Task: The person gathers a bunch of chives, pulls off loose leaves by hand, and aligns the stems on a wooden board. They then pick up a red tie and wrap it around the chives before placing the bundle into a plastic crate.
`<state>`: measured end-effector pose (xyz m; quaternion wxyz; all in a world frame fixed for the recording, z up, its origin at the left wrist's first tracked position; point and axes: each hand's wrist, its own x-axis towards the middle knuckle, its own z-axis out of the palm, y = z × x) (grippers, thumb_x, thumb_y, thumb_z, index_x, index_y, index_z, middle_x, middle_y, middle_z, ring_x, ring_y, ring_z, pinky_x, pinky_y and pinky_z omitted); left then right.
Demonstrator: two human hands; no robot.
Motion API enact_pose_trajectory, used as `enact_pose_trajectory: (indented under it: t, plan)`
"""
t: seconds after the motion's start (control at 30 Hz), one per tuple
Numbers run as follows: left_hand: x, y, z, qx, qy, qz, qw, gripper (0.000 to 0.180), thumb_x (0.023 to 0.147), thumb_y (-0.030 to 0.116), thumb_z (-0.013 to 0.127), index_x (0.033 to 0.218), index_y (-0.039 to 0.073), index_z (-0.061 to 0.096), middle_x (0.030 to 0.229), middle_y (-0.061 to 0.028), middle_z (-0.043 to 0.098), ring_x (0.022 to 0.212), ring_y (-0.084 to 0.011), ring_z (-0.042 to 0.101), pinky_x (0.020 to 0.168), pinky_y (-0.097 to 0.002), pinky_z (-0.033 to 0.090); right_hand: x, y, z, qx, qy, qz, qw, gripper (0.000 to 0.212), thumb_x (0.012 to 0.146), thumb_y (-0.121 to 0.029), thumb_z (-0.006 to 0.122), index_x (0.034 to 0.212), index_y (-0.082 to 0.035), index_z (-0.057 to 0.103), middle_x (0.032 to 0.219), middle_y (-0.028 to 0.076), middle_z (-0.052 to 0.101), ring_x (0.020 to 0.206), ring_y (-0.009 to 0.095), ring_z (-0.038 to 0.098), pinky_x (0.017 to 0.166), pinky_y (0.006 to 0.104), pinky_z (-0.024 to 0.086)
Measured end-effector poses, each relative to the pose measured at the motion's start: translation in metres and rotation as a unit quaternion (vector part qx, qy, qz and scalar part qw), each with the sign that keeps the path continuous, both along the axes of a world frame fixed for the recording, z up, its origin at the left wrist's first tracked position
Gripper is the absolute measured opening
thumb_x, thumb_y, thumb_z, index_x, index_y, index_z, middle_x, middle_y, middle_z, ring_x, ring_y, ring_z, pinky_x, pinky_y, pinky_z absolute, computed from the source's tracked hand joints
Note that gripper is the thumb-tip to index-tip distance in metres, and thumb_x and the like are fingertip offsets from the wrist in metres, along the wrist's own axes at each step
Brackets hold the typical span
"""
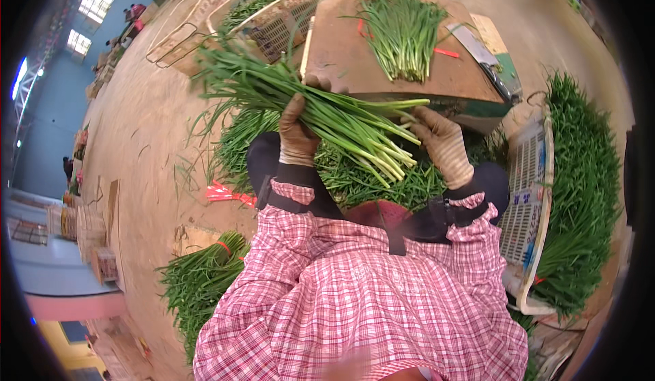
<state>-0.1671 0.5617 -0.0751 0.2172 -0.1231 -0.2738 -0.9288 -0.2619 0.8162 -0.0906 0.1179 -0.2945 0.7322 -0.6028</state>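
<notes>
My left hand (299,134), in a soiled work glove, is wrapped round a thick bunch of garlic chives (341,123). Their green leaves spread to the far left, while the pale stem ends point right toward my other hand. My gloved right hand (443,143) is closed at those ends, its fingertips pinching what looks like a thin stem. Loose chives (334,173) lie in a heap below, between my knees. Beyond my hands, another bunch of chives (406,36) rests on a brown board (334,46), with red ties partly under it.
A broad-bladed knife (481,53) lies at the board's right. A white crate (529,196) and piled chives (580,176) stand to my right. Further crates (273,29) are at the far left. Red ties (228,193) and tied chives (205,265) lie on the left floor.
</notes>
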Motion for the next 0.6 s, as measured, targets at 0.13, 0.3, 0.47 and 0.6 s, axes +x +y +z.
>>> enact_pose_trajectory:
  t: [0.13,0.3,0.47,0.6]
  plan:
    - [0.012,-0.015,-0.001,0.01,-0.09,0.005,0.996,0.025,0.089,0.015,0.061,0.11,0.001,0.06,0.103,-0.0137,0.065,0.104,-0.029,0.062,0.102,-0.0533,0.045,-0.012,0.022,0.028,0.039,0.129,-0.12,0.984,0.044,0.082,-0.012,0.073,0.12,0.004,0.057,0.111,0.019,0.066,0.099,0.029,0.064,0.086,0.0334,0.05]
    - [-0.015,0.007,0.026,0.014,-0.311,0.064,0.948,0.021,0.09,0.014,0.061,0.103,-0.002,0.06,0.094,-0.0139,0.065,0.085,-0.0291,0.064,0.081,-0.0434,0.055,-0.008,-0.041,0.076,0.174,0.098,0.118,0.973,0.075,0.079,-0.024,0.073,0.138,0.005,0.038,0.121,0.02,0.059,0.096,0.021,0.063,0.078,0.03,0.051]
    - [-0.044,-0.006,0.037,0.049,-0.482,0.093,0.87,0.018,0.089,0.015,0.061,0.099,0.001,0.063,0.094,-0.0111,0.067,0.086,-0.0296,0.064,0.08,-0.0473,0.054,0.019,-0.075,0.021,0.074,-0.024,0.215,0.973,0.087,0.062,-0.022,0.087,0.134,0.001,0.043,0.117,0.016,0.061,0.109,0.026,0.058,0.096,0.0338,0.045]
    - [-0.065,-0.022,0.03,0.015,-0.487,0.066,0.871,0.017,0.092,0.018,0.06,0.101,0.004,0.064,0.095,-0.0086,0.067,0.082,-0.0286,0.064,0.08,-0.0466,0.054,0.023,-0.086,0.012,0.025,-0.146,0.26,0.954,0.055,0.069,-0.018,0.082,0.114,0.001,0.056,0.098,0.007,0.063,0.096,0.017,0.061,0.086,0.0313,0.05]
